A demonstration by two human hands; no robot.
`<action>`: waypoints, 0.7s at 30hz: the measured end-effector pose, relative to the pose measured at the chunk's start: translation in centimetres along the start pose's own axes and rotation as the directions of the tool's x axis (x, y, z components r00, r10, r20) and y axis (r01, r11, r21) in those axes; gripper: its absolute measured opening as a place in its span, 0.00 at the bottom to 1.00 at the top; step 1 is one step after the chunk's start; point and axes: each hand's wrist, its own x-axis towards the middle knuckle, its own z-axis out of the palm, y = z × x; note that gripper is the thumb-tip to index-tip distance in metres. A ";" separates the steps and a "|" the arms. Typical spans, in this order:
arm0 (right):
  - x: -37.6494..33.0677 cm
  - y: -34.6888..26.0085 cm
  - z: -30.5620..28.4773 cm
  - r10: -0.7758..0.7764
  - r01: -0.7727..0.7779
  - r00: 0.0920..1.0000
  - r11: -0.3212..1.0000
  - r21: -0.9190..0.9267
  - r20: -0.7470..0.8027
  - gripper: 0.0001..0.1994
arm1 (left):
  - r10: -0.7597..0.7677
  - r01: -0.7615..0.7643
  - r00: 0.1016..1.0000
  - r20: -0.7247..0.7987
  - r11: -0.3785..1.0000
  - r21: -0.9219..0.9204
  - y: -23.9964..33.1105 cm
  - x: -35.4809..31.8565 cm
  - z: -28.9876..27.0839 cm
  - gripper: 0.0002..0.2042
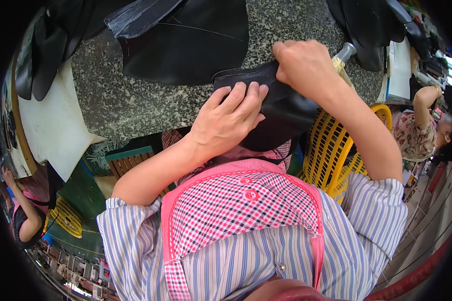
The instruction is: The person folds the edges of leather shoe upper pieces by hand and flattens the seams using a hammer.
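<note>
A black, smooth, leather-like piece (286,114) hangs over the near edge of the speckled stone worktop, with its folded, seamed band (246,75) lying on top. My left hand (226,118) grips the band, fingers bent over it and pressed down. At the band's right end is my right hand (304,67), closed in a fist with its fingertips tucked out of sight; the band runs in beneath it. Just beyond both hands lies a larger flat black sheet (186,55), with a loose pale thread across it and a scuffed black strip (140,19) on top.
The stone worktop (105,100) spans the front. Black pieces hang at the far left (40,55) and far right (369,30). A clear bottle-like item (344,52) sits by my right wrist. A yellow basket (326,145) stands below my right forearm. Other people work on both sides.
</note>
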 end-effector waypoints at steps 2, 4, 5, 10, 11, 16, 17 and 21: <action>0.6 3.2 -0.1 0.266 -0.299 0.950 0.927 -0.225 -0.167 0.06 | -0.009 0.009 1.000 -0.003 1.000 -0.005 -0.2 0.1 0.0 0.24; -1.3 6.2 -1.4 0.273 -0.303 0.903 0.952 -0.043 -0.333 0.06 | -0.005 0.005 1.000 -0.003 1.000 -0.020 -0.6 -0.3 -0.2 0.24; -1.9 6.3 -1.6 0.333 -0.311 0.873 0.943 0.120 -0.356 0.05 | -0.022 0.023 1.000 0.009 0.999 -0.046 -0.8 -0.1 -0.4 0.24; -10.7 1.3 -0.7 0.206 -0.163 0.978 0.733 0.661 0.013 0.06 | -0.094 0.096 0.995 0.016 0.986 -0.133 -1.3 0.0 -0.8 0.23; -12.8 -0.4 0.1 0.037 -0.143 0.982 0.787 0.600 0.184 0.06 | -0.106 0.117 0.992 0.069 0.977 -0.180 -1.4 0.8 -1.4 0.23; -14.3 0.4 1.9 0.283 -0.278 0.953 0.685 0.673 0.106 0.03 | -0.034 0.050 0.994 0.107 0.987 -0.153 -3.2 1.7 -2.5 0.20; -14.0 0.6 2.3 0.374 -0.348 0.917 0.585 0.733 0.137 0.03 | -0.026 0.045 0.993 0.114 0.985 -0.170 -3.3 1.5 -2.6 0.21; -13.0 -0.7 3.7 0.147 -0.211 0.977 0.654 0.727 0.151 0.04 | -0.001 -0.005 0.999 -0.052 0.993 -0.117 -4.2 1.0 -2.0 0.15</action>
